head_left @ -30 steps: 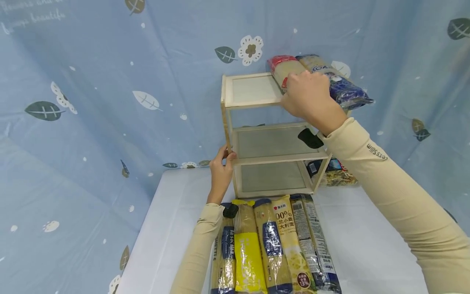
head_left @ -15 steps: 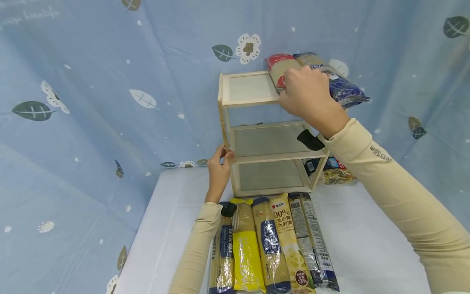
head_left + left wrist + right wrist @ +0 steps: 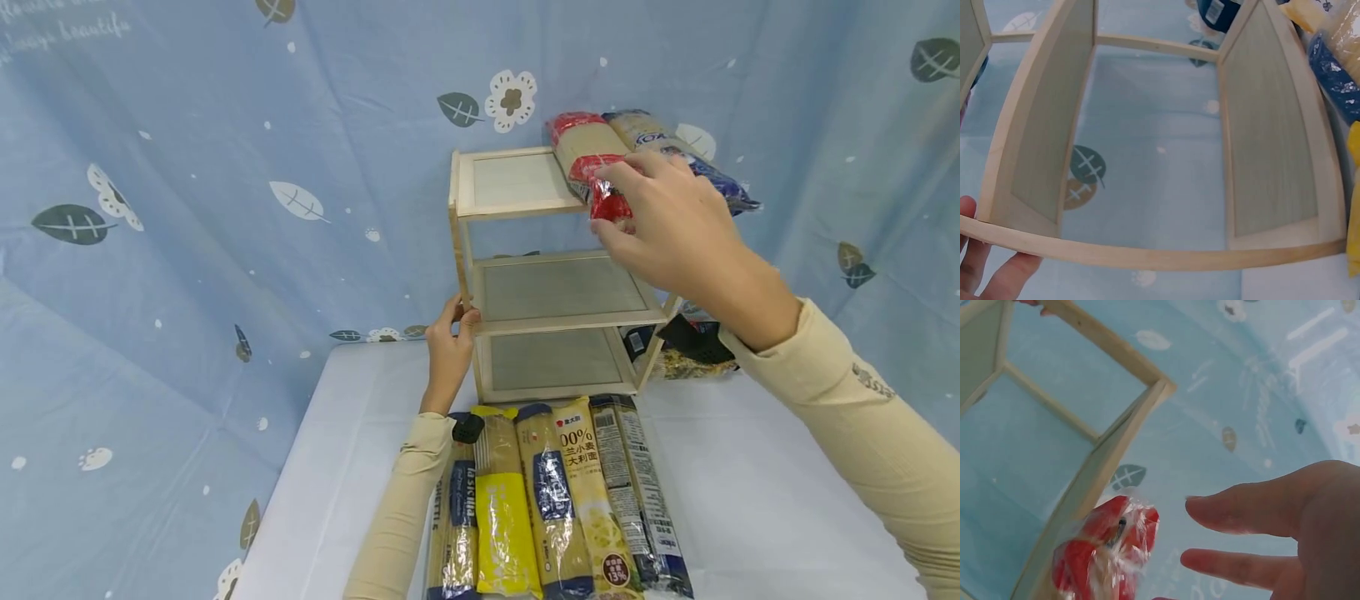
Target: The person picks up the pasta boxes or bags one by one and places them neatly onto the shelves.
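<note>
three-tier wooden rack (image 3: 551, 287) on the desk (image 3: 757, 500). left hand (image 3: 447, 354) grips the rack's front-left post, fingers curled round it. right hand (image 3: 675, 237), fingers apart and relaxed, touches the red-ended packet (image 3: 588, 154) on the top shelf beside a blue packet (image 3: 693, 167). step in hand, judged: seating packets on top; the next move calls for one of the packets in the row (image 3: 555, 500) in front.

Leaf-printed blue backdrop cloth (image 3: 187, 208), white table (image 3: 750, 500)
</note>
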Demonstrator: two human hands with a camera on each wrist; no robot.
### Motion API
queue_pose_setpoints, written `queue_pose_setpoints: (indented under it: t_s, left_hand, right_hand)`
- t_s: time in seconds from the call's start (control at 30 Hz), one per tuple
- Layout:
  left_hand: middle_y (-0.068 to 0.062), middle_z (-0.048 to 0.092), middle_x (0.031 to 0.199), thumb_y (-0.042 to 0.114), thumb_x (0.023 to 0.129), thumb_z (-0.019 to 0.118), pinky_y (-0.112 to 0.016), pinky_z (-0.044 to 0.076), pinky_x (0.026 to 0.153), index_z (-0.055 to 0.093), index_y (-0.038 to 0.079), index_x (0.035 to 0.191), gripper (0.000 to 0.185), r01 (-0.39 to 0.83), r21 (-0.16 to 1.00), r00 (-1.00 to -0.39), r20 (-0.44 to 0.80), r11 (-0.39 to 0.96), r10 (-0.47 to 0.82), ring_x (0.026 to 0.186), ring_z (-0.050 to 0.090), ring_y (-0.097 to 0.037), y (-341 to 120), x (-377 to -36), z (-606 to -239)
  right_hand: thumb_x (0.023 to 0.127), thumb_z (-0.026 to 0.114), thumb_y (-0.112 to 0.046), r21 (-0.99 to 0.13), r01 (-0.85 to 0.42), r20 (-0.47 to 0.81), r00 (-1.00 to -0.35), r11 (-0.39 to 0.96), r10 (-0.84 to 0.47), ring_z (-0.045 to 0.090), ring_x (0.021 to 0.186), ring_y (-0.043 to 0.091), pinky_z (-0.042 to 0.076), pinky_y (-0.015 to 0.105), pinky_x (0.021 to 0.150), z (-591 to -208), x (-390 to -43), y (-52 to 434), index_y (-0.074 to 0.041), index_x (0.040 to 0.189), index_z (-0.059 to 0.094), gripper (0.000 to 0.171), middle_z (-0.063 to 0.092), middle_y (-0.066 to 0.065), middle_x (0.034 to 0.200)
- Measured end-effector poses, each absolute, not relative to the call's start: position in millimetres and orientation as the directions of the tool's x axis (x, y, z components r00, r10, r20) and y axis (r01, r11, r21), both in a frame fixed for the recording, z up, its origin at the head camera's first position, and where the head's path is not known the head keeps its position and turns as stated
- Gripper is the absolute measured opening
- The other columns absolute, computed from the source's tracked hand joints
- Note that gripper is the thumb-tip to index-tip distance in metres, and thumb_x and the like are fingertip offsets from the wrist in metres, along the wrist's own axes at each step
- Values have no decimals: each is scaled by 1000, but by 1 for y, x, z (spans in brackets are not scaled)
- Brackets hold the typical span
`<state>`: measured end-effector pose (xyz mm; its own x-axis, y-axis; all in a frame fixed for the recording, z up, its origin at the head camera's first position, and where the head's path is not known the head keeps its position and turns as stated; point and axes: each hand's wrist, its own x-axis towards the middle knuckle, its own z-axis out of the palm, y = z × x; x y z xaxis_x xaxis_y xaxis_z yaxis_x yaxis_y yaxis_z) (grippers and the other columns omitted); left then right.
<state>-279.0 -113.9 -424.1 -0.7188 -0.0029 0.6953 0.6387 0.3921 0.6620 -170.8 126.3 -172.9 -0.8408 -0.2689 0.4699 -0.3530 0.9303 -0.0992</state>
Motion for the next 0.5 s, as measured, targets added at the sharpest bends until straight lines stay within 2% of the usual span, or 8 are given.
queue_pose_setpoints:
  t_s: [0.13,0.23,0.3,0.4,0.5]
  left_hand:
    - [-10,69,92,19,96,57,-35,54,61,57,3,127,35,639,670,-722,692,379,-7,83,66,-19,-111,-280,-425]
    - [-10,69,91,18,96,58,-35,54,60,58,2,126,34,642,671,-718,696,372,-18,82,66,-20,-109,-280,-425]
    - [-10,69,92,19,96,57,-34,54,60,58,2,126,34,643,672,-717,697,368,-17,82,66,-19,-109,-280,-425]
    - [-10,69,92,18,96,57,-35,55,60,57,1,127,35,644,674,-719,694,363,-13,83,66,-20,-110,-279,-425]
    - [-10,69,92,18,96,57,-35,55,60,57,1,126,34,646,670,-716,698,365,-15,83,66,-20,-112,-280,-424]
  right_hand:
    - [90,60,-22,-113,-392,528,-802,913,-279,45,116,46,41,63,78,-183,-149,140,-6,132,54,45,48,22,134]
    - [90,62,-21,-107,-408,539,-790,907,-292,47,113,44,44,61,71,-190,-133,149,-8,131,55,44,50,21,132]
    - [88,65,-20,-93,-418,548,-779,903,-304,49,110,43,46,56,61,-195,-125,154,-9,130,56,44,51,21,130]
    - [86,68,-19,-69,-433,561,-762,899,-324,56,95,40,44,44,47,-204,-114,159,-8,131,56,47,52,20,130]
    - [85,71,-18,-65,-455,566,-750,888,-343,60,84,37,40,37,42,-213,-107,162,-7,130,57,49,52,21,129]
